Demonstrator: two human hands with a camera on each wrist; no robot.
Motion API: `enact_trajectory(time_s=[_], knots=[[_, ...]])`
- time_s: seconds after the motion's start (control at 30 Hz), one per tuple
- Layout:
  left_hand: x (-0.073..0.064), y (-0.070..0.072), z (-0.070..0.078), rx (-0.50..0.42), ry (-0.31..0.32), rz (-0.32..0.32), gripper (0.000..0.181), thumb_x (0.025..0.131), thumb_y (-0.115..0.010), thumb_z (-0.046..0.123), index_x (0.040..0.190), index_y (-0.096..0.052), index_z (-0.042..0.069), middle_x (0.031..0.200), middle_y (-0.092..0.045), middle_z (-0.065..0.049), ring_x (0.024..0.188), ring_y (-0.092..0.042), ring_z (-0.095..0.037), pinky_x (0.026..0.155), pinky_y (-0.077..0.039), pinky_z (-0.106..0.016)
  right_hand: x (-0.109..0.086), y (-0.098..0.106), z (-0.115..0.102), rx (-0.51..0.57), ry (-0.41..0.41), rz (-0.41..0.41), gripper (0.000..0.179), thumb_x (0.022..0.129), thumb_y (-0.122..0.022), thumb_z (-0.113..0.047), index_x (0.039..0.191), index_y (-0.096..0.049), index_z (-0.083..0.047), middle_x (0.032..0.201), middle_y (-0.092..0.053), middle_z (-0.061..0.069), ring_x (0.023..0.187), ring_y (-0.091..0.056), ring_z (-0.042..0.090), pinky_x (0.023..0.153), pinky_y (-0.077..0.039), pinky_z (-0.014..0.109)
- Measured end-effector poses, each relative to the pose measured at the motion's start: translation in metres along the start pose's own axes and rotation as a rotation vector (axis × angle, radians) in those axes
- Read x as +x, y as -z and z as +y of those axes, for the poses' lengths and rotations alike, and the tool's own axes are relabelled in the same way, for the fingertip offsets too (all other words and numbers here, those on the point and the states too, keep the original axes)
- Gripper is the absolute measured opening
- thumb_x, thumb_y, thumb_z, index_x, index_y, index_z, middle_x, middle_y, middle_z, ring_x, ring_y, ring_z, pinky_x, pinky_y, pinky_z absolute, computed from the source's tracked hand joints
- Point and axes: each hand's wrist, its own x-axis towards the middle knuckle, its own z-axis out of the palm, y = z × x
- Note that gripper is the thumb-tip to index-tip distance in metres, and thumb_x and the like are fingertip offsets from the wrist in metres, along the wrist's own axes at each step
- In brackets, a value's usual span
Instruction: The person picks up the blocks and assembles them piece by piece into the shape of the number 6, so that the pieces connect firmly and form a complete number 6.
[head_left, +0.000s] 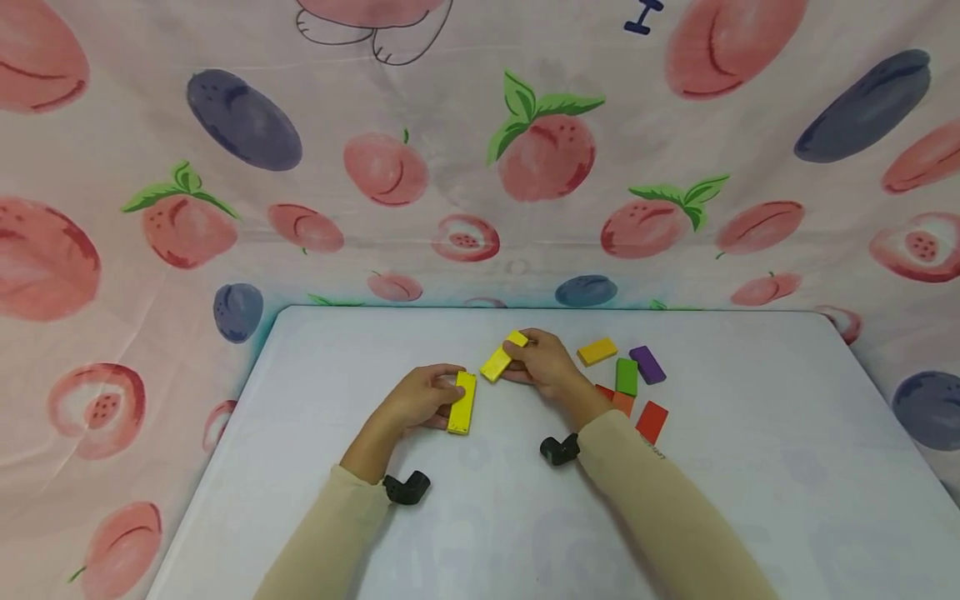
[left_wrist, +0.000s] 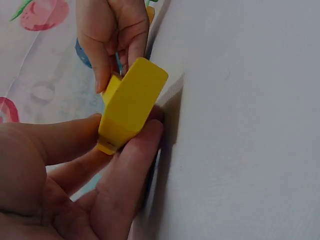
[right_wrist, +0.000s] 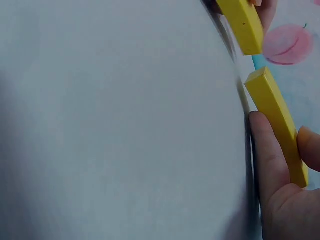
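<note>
My left hand (head_left: 422, 397) pinches a yellow block (head_left: 462, 405) between thumb and fingers, its long side pointing toward me in the head view. In the left wrist view the end of this yellow block (left_wrist: 132, 97) faces the camera. A second yellow block (head_left: 495, 363) is pinched by my right hand (head_left: 546, 363), slanting down to the left. The right wrist view shows that block (right_wrist: 277, 122) between thumb and a straight finger. Both blocks are held near each other, with a small gap between them in the head view.
Right of my right hand lie a yellow-orange block (head_left: 597, 352), a purple block (head_left: 648, 364), a green block (head_left: 626, 377), an orange block (head_left: 623, 403) and a red block (head_left: 652, 421). Another red piece is partly hidden by my right wrist. The white table (head_left: 300, 350) meets a fruit-printed cloth (head_left: 450, 100).
</note>
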Motion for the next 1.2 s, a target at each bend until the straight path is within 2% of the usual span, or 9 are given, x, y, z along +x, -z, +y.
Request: enact_trajectory(time_s=[0.17, 0.43, 0.6, 0.77, 0.93, 1.07, 1.2], knots=[[-0.004, -0.002, 0.004, 0.090, -0.031, 0.065, 0.044, 0.095, -0.073, 0.019, 0.139, -0.064, 0.017, 0.095, -0.063, -0.010, 0.073, -0.065, -0.019, 0.065, -0.060, -0.028, 0.002, -0.010, -0.001, -0.082, -0.003, 0.099, 0.051, 0.096, -0.073, -0.021, 0.141, -0.050, -0.010, 0.130, -0.058, 0.015, 0.098, -0.074, 0.023, 0.079, -0.063, 0.033], [-0.006, -0.004, 0.007, 0.139, -0.025, 0.127, 0.045, 0.089, -0.081, 0.018, 0.132, -0.069, 0.013, 0.080, -0.065, -0.008, 0.061, -0.067, -0.017, 0.059, -0.060, -0.026, 0.001, -0.020, -0.004, -0.208, 0.047, 0.201, 0.046, 0.092, -0.078, -0.020, 0.133, -0.058, -0.012, 0.122, -0.061, 0.014, 0.093, -0.074, 0.023, 0.072, -0.062, 0.029], [-0.004, -0.002, 0.003, 0.159, -0.043, 0.118, 0.043, 0.088, -0.081, 0.018, 0.129, -0.070, 0.012, 0.078, -0.066, -0.008, 0.061, -0.068, -0.018, 0.060, -0.059, -0.026, 0.000, -0.022, -0.008, -0.382, 0.031, 0.276, 0.046, 0.089, -0.081, -0.026, 0.128, -0.062, -0.012, 0.115, -0.060, 0.012, 0.081, -0.073, 0.019, 0.066, -0.060, 0.024], [-0.001, 0.000, 0.000, 0.142, -0.040, 0.099, 0.041, 0.090, -0.080, 0.019, 0.129, -0.070, 0.014, 0.081, -0.066, -0.009, 0.063, -0.068, -0.017, 0.060, -0.060, -0.025, 0.004, -0.019, -0.011, -0.508, -0.038, 0.280, 0.048, 0.089, -0.081, -0.032, 0.126, -0.059, -0.011, 0.114, -0.059, 0.012, 0.069, -0.069, 0.018, 0.061, -0.057, 0.020], [0.000, 0.000, -0.001, 0.132, -0.033, 0.089, 0.041, 0.091, -0.079, 0.019, 0.131, -0.070, 0.015, 0.083, -0.066, -0.009, 0.064, -0.067, -0.017, 0.062, -0.060, -0.025, 0.008, -0.014, -0.013, -0.496, -0.080, 0.252, 0.042, 0.091, -0.080, -0.027, 0.123, -0.058, -0.012, 0.106, -0.062, 0.013, 0.065, -0.067, 0.017, 0.060, -0.058, 0.022], [0.000, 0.000, -0.002, 0.132, -0.040, 0.085, 0.040, 0.091, -0.078, 0.019, 0.130, -0.070, 0.015, 0.083, -0.066, -0.009, 0.064, -0.067, -0.017, 0.062, -0.060, -0.025, 0.009, -0.010, -0.015, -0.427, -0.072, 0.231, 0.035, 0.091, -0.080, -0.019, 0.119, -0.061, -0.011, 0.100, -0.067, 0.013, 0.064, -0.069, 0.017, 0.061, -0.060, 0.025], [0.002, 0.001, -0.005, 0.118, -0.041, 0.080, 0.038, 0.092, -0.078, 0.019, 0.129, -0.070, 0.014, 0.084, -0.066, -0.009, 0.064, -0.068, -0.017, 0.063, -0.060, -0.025, 0.008, -0.008, -0.015, -0.336, -0.062, 0.194, 0.034, 0.090, -0.080, -0.016, 0.118, -0.062, -0.010, 0.103, -0.070, 0.014, 0.073, -0.073, 0.018, 0.065, -0.061, 0.027]])
